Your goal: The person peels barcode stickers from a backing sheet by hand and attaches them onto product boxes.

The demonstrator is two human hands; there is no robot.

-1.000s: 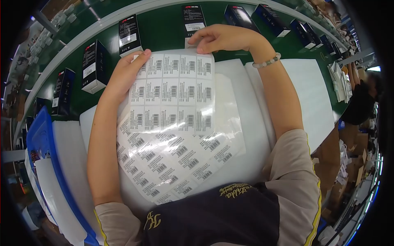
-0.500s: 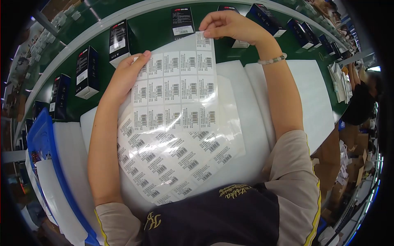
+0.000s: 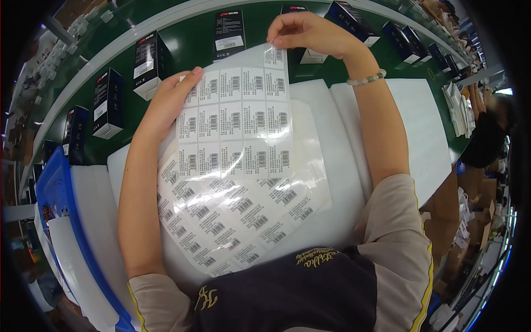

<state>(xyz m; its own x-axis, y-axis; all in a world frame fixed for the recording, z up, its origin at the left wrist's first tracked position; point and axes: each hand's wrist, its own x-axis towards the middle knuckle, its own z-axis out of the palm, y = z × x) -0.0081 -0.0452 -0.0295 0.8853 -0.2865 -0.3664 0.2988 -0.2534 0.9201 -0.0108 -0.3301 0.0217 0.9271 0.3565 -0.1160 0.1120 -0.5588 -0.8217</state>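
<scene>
My left hand [image 3: 176, 98] grips the left edge of a sheet of white barcode labels [image 3: 232, 119], thumb on top. At the sheet's top right corner my right hand [image 3: 293, 34] pinches the edge of a single label [image 3: 274, 57], which stands above the full rows. To its left, the top of the backing is bare. Beneath lie more label sheets [image 3: 232, 221], turned at an angle, on white foam [image 3: 348, 182].
Dark boxes with barcode stickers, such as one box [image 3: 149, 63], stand along the green surface [image 3: 193, 41] beyond the sheet. A blue tray [image 3: 77, 243] is at the left. Another person [image 3: 487, 133] is at the far right.
My right hand has moved up from the sheet's top edge, and a single label now shows at its fingertips. The boxes at the centre and left have shifted left along the green surface.
</scene>
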